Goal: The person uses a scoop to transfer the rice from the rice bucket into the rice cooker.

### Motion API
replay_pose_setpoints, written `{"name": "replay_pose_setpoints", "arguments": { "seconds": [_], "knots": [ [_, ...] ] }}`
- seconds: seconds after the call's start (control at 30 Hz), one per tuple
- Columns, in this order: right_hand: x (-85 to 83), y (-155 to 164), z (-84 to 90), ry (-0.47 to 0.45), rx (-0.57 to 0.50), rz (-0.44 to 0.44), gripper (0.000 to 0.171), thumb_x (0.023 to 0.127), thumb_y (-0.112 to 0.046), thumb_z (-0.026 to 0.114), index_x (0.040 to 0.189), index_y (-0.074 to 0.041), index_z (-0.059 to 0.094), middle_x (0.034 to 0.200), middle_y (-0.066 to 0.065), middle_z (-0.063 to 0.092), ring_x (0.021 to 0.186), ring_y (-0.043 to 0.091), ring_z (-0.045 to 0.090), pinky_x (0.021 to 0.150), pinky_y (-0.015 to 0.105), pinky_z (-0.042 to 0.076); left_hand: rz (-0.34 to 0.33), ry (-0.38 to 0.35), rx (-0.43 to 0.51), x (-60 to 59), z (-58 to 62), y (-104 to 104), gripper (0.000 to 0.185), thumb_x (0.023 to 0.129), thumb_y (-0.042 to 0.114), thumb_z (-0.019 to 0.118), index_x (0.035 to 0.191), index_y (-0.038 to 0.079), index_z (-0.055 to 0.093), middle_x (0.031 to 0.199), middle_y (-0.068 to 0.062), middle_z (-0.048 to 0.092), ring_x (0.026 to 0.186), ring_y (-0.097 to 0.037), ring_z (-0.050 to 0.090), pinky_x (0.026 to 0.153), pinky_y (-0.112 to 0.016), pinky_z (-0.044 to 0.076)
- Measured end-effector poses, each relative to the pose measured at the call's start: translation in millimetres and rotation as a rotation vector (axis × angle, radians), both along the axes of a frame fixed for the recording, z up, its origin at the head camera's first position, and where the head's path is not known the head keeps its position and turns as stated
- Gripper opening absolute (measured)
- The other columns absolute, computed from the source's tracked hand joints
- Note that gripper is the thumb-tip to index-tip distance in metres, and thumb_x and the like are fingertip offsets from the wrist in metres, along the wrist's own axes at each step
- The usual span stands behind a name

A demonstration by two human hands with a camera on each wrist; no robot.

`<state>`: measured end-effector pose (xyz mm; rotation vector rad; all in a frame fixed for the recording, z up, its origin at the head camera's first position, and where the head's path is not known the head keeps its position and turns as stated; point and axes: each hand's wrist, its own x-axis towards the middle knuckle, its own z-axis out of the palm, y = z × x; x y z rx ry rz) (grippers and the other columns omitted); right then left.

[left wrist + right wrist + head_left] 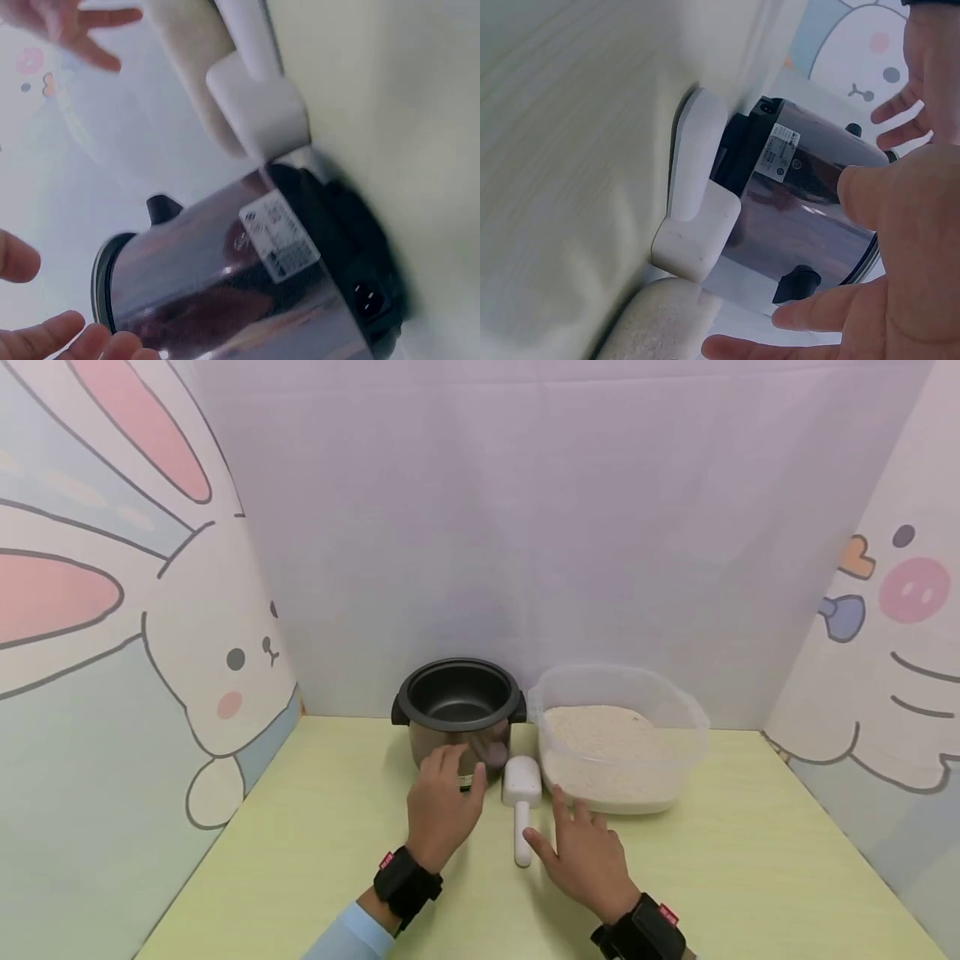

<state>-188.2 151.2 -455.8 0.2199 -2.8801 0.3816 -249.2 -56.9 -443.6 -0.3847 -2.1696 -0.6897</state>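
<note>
The left hand (442,810), fingers spread, hovers before the pot (459,693); the right hand (588,860), also spread, is near the tub (615,682). Between hands, the scoop (522,785) lies on the counter (765,868).

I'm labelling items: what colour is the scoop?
The scoop is white, shown best in the head view.

Out on the left, a pale blue wall panel (82,793), and across it a big white cartoon rabbit (191,627), pink inside the ears, pink on the cheek! Sweeping along the far side now, a plain lilac-grey backdrop (525,527), faintly creased. Over to the right, another white cartoon figure (877,685), pink spot, orange heart shape! And below, a pale yellow desk (750,877).
</note>
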Motion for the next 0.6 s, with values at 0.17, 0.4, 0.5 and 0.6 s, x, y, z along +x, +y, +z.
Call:
{"name": "replay_pose_setpoints", "arguments": {
  "seconds": [0.17, 0.4, 0.5, 0.6],
  "knots": [
    [-1.2, -2.8, -0.2, -0.010, -0.006, -0.002, 0.078, 0.099, -0.057, 0.057, 0.150, 0.000, 0.047, 0.129, 0.031, 0.059, 0.107, 0.053, 0.060, 0.071, 0.059, 0.052, 0.030, 0.050, 0.117, -19.5, 14.3, -7.4, 0.030, 0.094, 0.023, 0.070, 0.116, 0.002, 0.069, 0.113, -0.016, 0.063, 0.099, -0.033, 0.063, 0.068, -0.047, 0.056],
    [-3.7, -9.7, 1.0, 0.018, -0.008, 0.003, 0.078, 0.097, -0.055, 0.062, 0.145, 0.005, 0.050, 0.117, 0.030, 0.064, 0.100, 0.049, 0.063, 0.063, 0.053, 0.053, 0.087, -0.001, 0.207, -46.7, 29.9, -26.4, 0.036, 0.098, 0.026, 0.065, 0.120, -0.002, 0.068, 0.117, -0.021, 0.058, 0.103, -0.040, 0.054, 0.074, -0.053, 0.052],
    [-5.0, -14.2, 0.5, 0.014, -0.028, 0.005, 0.071, 0.094, -0.053, 0.067, 0.132, 0.007, 0.056, 0.104, 0.026, 0.065, 0.088, 0.044, 0.065, 0.055, 0.049, 0.050, 0.118, -0.066, 0.257, -56.9, 35.8, -35.8, 0.039, 0.100, 0.030, 0.063, 0.123, -0.001, 0.067, 0.121, -0.022, 0.056, 0.108, -0.041, 0.052, 0.072, -0.055, 0.052],
    [-5.3, -16.9, -1.3, -0.033, -0.048, -0.001, 0.061, 0.091, -0.051, 0.071, 0.113, 0.004, 0.058, 0.088, 0.019, 0.060, 0.073, 0.036, 0.062, 0.050, 0.046, 0.046, 0.143, -0.156, 0.293, -67.5, 41.2, -46.2, 0.043, 0.100, 0.034, 0.061, 0.125, -0.001, 0.065, 0.124, -0.023, 0.055, 0.111, -0.041, 0.052, 0.072, -0.057, 0.053]
  ]
}}
